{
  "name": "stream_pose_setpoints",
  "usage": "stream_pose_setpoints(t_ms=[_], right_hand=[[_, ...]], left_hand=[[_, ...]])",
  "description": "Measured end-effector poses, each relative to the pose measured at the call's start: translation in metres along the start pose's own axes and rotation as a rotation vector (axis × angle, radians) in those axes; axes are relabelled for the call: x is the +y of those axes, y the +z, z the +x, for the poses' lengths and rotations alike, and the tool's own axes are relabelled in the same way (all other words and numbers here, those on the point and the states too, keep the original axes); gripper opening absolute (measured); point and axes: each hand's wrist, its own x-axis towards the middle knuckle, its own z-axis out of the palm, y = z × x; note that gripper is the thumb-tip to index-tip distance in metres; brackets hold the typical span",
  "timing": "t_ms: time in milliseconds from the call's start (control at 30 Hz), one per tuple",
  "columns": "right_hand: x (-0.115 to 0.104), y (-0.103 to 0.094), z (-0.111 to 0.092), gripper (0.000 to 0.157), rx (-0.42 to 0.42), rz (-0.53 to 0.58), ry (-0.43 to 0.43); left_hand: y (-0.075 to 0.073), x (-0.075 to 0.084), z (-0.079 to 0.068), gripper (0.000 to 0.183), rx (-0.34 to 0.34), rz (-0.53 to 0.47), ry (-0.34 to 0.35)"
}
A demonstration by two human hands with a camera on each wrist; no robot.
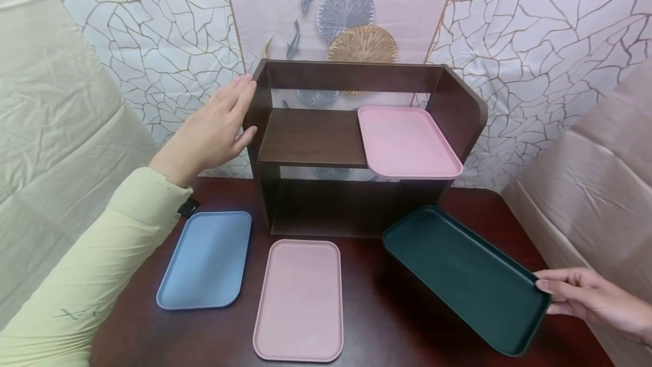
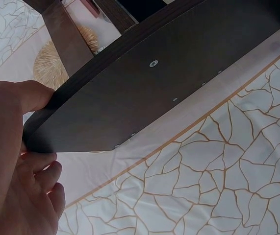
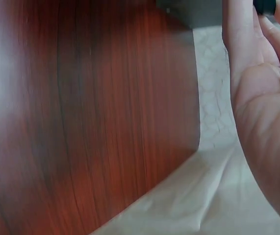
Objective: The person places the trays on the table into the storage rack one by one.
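A dark brown two-tier desk shelf (image 1: pixel 316 137) stands at the back. My left hand (image 1: pixel 211 123) holds its left side panel (image 2: pixel 144 88) near the upper front corner; in the left wrist view the thumb lies on one side of that corner and the fingers on the other. With thumb and fingers my right hand (image 1: pixel 591 302) pinches the right end of a dark green tray (image 1: pixel 468 276). This tray is raised and slanted, its far end close in front of the shelf's lower right. On the upper tier, at the right, lies a pink tray (image 1: pixel 407 140), its front edge overhanging.
A blue tray (image 1: pixel 206 259) lies on the dark red table (image 1: pixel 229 336) at the left, and a pale pink tray (image 1: pixel 299 302) lies at the front middle. A patterned wall cloth (image 1: pixel 168 27) hangs behind the shelf. Beige cloth (image 1: pixel 575 180) borders the table's right side.
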Motion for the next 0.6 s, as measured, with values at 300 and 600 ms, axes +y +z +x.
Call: stream_pose_setpoints(t_ms=[300,600], right_hand=[[0.002,0.020,0.045,0.058,-0.098,-0.001,-0.118],[-0.002,0.041,0.082,0.053,-0.085,-0.060,-0.156]], left_hand=[[-0.001,0.000,0.000,0.076,-0.012,-0.002,-0.001],[-0.001,0.000,-0.001,0.076,-0.017,0.001,-0.010]])
